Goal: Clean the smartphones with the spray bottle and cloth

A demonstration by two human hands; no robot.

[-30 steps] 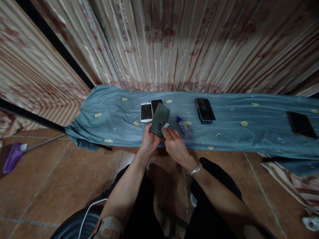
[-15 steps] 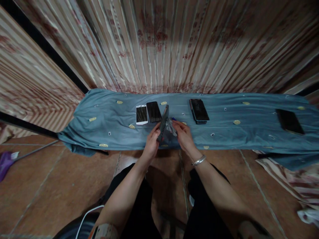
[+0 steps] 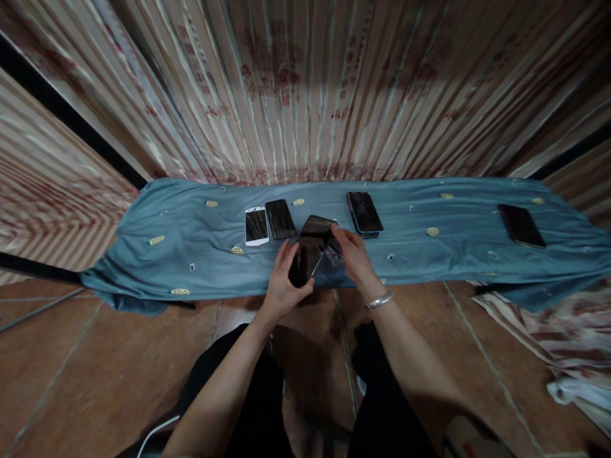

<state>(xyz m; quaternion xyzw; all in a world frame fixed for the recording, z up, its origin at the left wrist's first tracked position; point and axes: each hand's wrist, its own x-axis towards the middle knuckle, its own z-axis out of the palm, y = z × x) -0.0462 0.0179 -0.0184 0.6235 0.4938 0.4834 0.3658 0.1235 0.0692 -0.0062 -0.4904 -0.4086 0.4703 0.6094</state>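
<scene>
Head view: we see the left hand gripping a dark phone over the desk, the right hand closed at its upper corner. Work on this one appears unfinished; whether the white phone, black phone, phone stack and far-right device are done, we cannot tell.

No text, brand or number can be read. Columns of dark reddish, character-like marks run down the striped curtain beyond the far edge of the bench, too blurred to make out. Small framed prints, one toward the near left corner, are too tiny to decipher.
</scene>
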